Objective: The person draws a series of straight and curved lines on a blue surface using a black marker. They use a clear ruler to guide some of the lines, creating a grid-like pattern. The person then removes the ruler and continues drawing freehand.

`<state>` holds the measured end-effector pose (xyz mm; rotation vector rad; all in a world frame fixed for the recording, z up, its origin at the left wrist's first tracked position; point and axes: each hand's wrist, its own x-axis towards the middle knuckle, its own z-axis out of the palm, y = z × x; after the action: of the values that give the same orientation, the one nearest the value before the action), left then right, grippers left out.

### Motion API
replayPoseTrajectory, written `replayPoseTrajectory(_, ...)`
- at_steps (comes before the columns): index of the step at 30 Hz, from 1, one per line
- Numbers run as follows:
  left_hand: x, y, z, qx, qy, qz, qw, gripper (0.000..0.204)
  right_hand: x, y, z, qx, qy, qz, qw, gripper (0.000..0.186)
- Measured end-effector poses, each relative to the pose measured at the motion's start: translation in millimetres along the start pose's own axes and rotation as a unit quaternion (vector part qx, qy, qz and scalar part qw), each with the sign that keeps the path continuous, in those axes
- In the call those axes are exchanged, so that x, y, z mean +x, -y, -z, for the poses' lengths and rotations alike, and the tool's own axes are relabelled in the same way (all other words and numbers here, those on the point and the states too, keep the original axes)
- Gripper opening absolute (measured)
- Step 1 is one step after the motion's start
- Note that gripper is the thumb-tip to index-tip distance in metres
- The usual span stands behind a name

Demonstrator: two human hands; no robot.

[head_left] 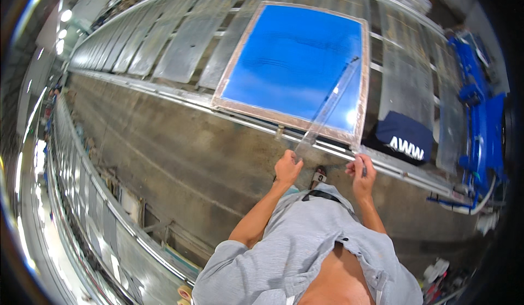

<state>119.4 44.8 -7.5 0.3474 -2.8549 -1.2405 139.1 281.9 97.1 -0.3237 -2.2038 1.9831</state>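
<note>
A large screen-printing frame with a blue face and brown, tape-covered edges lies flat on the long table in front of me. My left hand is closed on the near end of a clear plastic strip. That strip slants up and right over the blue face, its far end near the right edge. Beside the frame's near right corner, my right hand is closed in a pinch. A small dark thing shows at its fingers, too small to name. Both hands are just off the table's near rail.
Grey metal panels line the long table. A dark navy cloth with white print lies right of the frame, and blue machinery stands farther right. Behind me to the left runs another table, with tape rolls nearby.
</note>
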Motion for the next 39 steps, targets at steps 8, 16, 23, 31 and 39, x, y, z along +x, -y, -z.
replayPoseTrajectory(8,34.2,-21.7,-30.6,0.080,-0.064,-0.038,0.994,0.039,61.2,-23.1,42.5,-0.033,0.031,0.034,0.998,0.017)
replayPoseTrajectory(16,78.0,-29.0,15.0,0.141,-0.100,-0.118,0.978,0.059,92.8,-16.9,12.1,0.004,-0.002,0.046,0.999,0.019)
replayPoseTrajectory(23,284.5,79.7,134.8,0.054,-0.238,-0.149,0.958,0.013,110.3,-32.1,-20.0,-0.100,-0.126,0.027,0.987,0.021)
replayPoseTrajectory(31,573.8,212.8,249.4,0.243,-0.183,-0.045,0.952,0.037,115.5,5.1,-95.3,-0.121,-0.342,-0.043,0.931,0.029)
replayPoseTrajectory(39,702.6,262.4,250.0,0.353,-0.050,-0.047,0.933,0.055,58.9,36.3,-141.3,-0.199,-0.446,-0.155,0.859,0.028)
